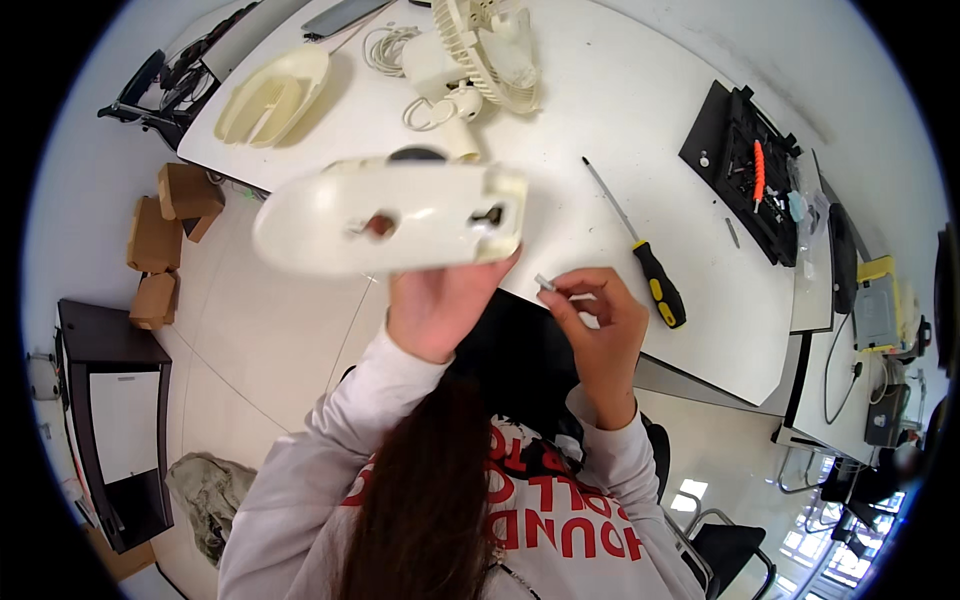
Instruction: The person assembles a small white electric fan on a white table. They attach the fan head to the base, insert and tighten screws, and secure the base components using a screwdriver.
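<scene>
Cream plastic makes up the long curved housing shell [390, 218] that the left hand [440, 305] holds raised above the white worktop [600, 110], fingers closed around its lower edge. It looks rigid, hollow and light, probably smooth enough to slip, so the thick edge is the safest hold. Just right of it, the right hand [598, 318] pinches a tiny pale part [545, 283] between thumb and fingertips. Further right lies a yellow-and-black screwdriver [645, 258].
</scene>
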The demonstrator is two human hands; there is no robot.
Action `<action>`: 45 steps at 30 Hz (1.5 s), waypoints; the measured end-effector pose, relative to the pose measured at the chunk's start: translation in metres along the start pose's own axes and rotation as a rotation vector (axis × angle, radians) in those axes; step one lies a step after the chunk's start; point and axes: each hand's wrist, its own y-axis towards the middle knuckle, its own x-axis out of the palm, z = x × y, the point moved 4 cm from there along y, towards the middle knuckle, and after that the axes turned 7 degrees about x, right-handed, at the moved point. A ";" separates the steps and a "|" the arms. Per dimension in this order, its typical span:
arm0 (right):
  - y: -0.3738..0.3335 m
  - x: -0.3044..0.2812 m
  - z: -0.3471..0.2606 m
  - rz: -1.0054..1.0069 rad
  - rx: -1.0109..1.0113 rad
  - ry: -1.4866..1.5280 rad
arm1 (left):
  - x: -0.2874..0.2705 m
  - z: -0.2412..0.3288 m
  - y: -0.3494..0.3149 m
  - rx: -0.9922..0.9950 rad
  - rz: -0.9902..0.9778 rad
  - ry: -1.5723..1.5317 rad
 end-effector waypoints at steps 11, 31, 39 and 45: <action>0.023 -0.029 0.019 0.077 -0.074 0.256 | -0.015 -0.070 0.032 -0.007 0.063 0.138; 0.028 -0.030 0.021 0.075 -0.267 -0.270 | -0.008 -0.037 0.068 0.109 0.264 0.165; 0.009 -0.098 0.031 0.283 -0.127 -0.982 | -0.020 -0.022 0.101 0.117 0.133 0.024; 0.003 -0.101 0.041 0.303 -0.163 -0.733 | -0.037 -0.025 0.094 0.156 0.271 0.181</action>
